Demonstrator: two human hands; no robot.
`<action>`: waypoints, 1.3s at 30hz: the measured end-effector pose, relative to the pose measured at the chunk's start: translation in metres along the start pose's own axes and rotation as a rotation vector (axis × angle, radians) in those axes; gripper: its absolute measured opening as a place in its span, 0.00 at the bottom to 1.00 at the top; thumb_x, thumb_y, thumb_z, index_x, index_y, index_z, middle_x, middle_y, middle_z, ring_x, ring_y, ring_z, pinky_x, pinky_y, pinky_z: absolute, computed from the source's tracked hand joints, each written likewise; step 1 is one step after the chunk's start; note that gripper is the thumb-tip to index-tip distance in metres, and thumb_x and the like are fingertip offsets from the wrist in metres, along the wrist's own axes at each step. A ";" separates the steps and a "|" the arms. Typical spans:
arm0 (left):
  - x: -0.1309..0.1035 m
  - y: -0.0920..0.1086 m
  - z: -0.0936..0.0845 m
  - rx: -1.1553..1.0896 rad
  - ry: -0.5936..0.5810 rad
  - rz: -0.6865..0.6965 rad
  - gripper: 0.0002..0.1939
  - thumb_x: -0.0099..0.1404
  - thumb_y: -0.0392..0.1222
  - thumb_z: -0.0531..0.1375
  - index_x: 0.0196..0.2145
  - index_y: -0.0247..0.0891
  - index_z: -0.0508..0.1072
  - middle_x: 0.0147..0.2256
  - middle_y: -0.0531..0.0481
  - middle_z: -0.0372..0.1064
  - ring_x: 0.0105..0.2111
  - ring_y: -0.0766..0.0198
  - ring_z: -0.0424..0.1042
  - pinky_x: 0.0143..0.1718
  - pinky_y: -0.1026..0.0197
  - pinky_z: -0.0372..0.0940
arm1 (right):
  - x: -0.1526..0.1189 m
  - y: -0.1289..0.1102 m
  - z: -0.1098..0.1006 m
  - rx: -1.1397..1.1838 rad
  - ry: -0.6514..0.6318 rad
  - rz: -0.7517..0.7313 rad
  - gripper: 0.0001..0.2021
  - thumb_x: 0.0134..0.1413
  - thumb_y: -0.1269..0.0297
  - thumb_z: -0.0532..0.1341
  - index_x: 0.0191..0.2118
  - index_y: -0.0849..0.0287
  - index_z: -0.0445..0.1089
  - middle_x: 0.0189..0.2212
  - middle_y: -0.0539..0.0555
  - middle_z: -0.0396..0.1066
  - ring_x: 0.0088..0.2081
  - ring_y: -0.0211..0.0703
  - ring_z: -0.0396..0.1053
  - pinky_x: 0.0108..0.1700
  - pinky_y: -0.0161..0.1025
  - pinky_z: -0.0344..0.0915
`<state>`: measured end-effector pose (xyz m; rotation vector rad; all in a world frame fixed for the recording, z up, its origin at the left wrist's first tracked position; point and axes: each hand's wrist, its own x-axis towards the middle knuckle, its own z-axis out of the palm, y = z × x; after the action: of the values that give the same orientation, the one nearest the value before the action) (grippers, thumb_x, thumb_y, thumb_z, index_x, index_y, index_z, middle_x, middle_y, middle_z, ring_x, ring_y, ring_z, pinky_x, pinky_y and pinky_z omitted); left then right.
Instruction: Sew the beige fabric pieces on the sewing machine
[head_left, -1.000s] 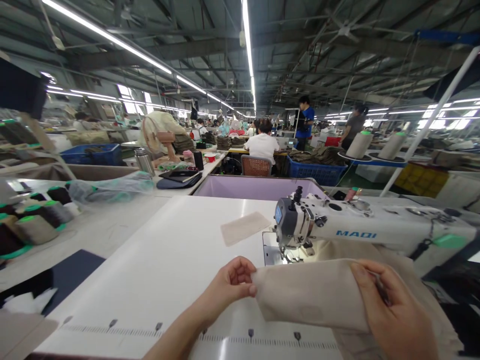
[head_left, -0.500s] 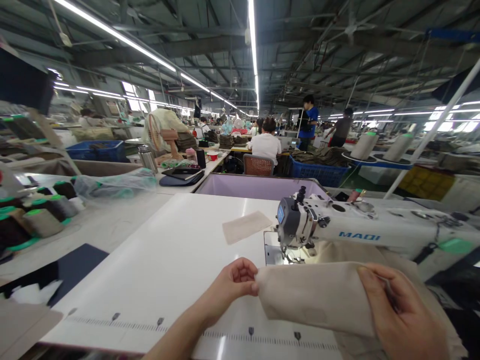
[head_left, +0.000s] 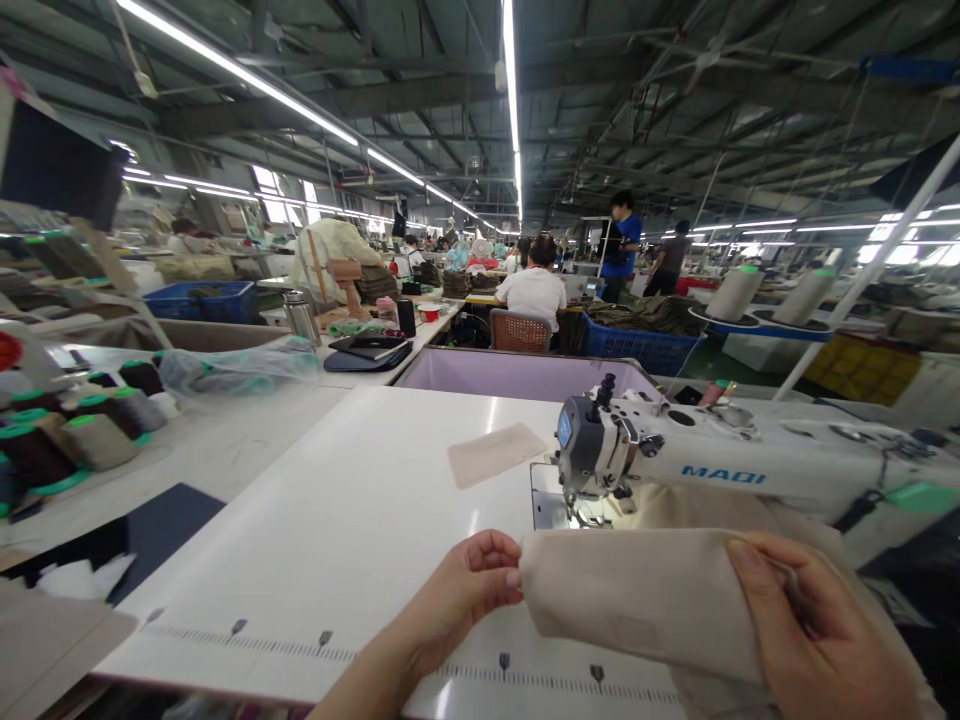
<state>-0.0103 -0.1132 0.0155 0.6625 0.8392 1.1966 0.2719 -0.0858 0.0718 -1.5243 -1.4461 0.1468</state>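
Note:
A beige piece of fabric is stretched between my hands in front of the sewing machine. My left hand pinches its left edge between thumb and fingers. At the right end, my right hand is closed on the cloth, thumb on top. More beige cloth lies behind and under it, beside the machine and below my right hand. A flat beige fabric rectangle lies on the white table, left of the needle area.
Thread cones stand at the left, near dark blue fabric. A lilac bin sits behind the table. Two large cones stand at the right by a slanted pole. A seated person in white is ahead.
The view has shifted slightly. Both hands keep their hold on the fabric, which stays stretched in nearly the same place; the left fingers have shifted a little at its edge.

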 end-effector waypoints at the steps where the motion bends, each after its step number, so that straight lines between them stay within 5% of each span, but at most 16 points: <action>1: 0.000 -0.001 0.000 -0.015 0.005 -0.001 0.18 0.47 0.38 0.78 0.33 0.35 0.76 0.31 0.51 0.74 0.31 0.68 0.71 0.37 0.66 0.65 | -0.001 -0.002 0.000 0.002 0.013 0.000 0.21 0.57 0.40 0.56 0.34 0.53 0.73 0.32 0.55 0.77 0.35 0.55 0.74 0.33 0.43 0.69; 19: -0.008 -0.021 0.010 -0.034 0.043 0.024 0.17 0.46 0.45 0.78 0.29 0.35 0.78 0.31 0.50 0.74 0.31 0.66 0.70 0.38 0.65 0.65 | -0.005 -0.011 -0.003 -0.051 0.078 0.027 0.20 0.58 0.41 0.56 0.36 0.51 0.74 0.33 0.55 0.77 0.36 0.56 0.73 0.36 0.46 0.68; 26: -0.002 -0.011 0.015 0.102 0.169 0.156 0.20 0.49 0.55 0.75 0.30 0.35 0.81 0.29 0.51 0.73 0.17 0.76 0.55 0.18 0.68 0.50 | 0.002 0.009 -0.002 -0.009 -0.008 0.019 0.21 0.55 0.39 0.57 0.32 0.52 0.73 0.29 0.54 0.77 0.31 0.54 0.72 0.30 0.43 0.67; 31: -0.003 -0.004 0.023 0.102 0.254 0.213 0.21 0.46 0.56 0.76 0.25 0.34 0.79 0.26 0.51 0.72 0.24 0.69 0.67 0.29 0.66 0.64 | -0.004 0.006 0.005 0.006 0.048 0.055 0.22 0.56 0.38 0.56 0.32 0.52 0.72 0.28 0.54 0.75 0.30 0.52 0.72 0.31 0.42 0.67; 39: -0.009 -0.003 0.020 0.230 0.380 0.316 0.21 0.49 0.56 0.74 0.27 0.36 0.78 0.27 0.53 0.73 0.23 0.68 0.68 0.28 0.66 0.65 | -0.015 -0.001 0.018 0.021 0.090 0.079 0.23 0.60 0.38 0.52 0.34 0.53 0.71 0.29 0.54 0.75 0.33 0.52 0.72 0.34 0.41 0.66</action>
<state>0.0075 -0.1227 0.0256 0.7872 1.2364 1.5553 0.2547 -0.0885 0.0559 -1.5526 -1.3106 0.1384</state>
